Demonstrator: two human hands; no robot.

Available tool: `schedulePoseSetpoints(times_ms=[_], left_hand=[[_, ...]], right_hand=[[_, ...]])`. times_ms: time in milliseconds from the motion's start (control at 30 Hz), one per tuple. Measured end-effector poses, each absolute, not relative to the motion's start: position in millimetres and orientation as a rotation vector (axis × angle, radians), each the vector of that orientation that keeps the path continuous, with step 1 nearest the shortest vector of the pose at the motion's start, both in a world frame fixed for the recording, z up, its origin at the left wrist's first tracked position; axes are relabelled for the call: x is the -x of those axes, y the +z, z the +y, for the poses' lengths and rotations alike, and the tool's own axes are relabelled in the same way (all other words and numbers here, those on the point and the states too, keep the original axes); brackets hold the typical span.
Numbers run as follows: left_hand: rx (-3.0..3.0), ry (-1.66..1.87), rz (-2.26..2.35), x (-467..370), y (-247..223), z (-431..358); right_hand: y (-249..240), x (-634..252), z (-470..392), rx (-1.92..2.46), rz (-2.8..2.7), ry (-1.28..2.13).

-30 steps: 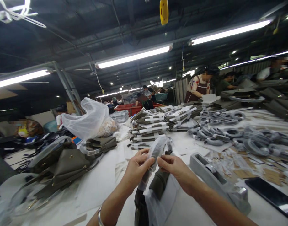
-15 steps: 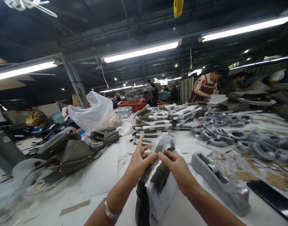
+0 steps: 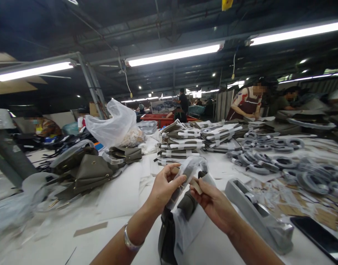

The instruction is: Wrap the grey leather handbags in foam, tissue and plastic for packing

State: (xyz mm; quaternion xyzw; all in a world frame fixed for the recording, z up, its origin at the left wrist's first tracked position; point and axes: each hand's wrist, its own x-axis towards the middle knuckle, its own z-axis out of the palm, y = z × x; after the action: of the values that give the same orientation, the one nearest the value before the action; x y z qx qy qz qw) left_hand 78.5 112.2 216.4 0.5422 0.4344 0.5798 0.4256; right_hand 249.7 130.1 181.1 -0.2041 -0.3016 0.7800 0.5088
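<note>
An olive-green bag (image 3: 166,235) stands on the table in front of me, with white wrapping sheet (image 3: 187,235) along its side. Its looped handle (image 3: 187,170) is covered in clear plastic. My left hand (image 3: 162,189) is closed around the left part of that handle, thumb in front. Between the thumb and fingers of my right hand (image 3: 214,202) is a small brown card strip (image 3: 196,186), close against the handle. A bit of brown also shows by my left fingertips; whether it is the same strip is hidden behind the handle.
A grey tape dispenser (image 3: 257,213) and a phone (image 3: 319,235) lie to the right. Wrapped grey rings (image 3: 282,162) and stacked wrapped bags (image 3: 182,143) lie beyond. More olive bags (image 3: 93,171) and a plastic sack (image 3: 112,125) are left. A co-worker (image 3: 247,101) stands across the table.
My hands were close together on the handle; the right has drawn back slightly and now shows the brown strip. My left fingers have curled in. The view has shifted a little.
</note>
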Motion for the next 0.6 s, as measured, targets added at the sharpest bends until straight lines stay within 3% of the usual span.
schedulePoseSetpoints(times_ms=[300,600], left_hand=[[-1.339,1.419,1.020,-71,222,105],[-1.437,1.449,1.080,-79,220,102]], right_hand=[[175,-244,129,0.431,-0.760,1.969],[172,-223,121,0.578,-0.971,1.594]])
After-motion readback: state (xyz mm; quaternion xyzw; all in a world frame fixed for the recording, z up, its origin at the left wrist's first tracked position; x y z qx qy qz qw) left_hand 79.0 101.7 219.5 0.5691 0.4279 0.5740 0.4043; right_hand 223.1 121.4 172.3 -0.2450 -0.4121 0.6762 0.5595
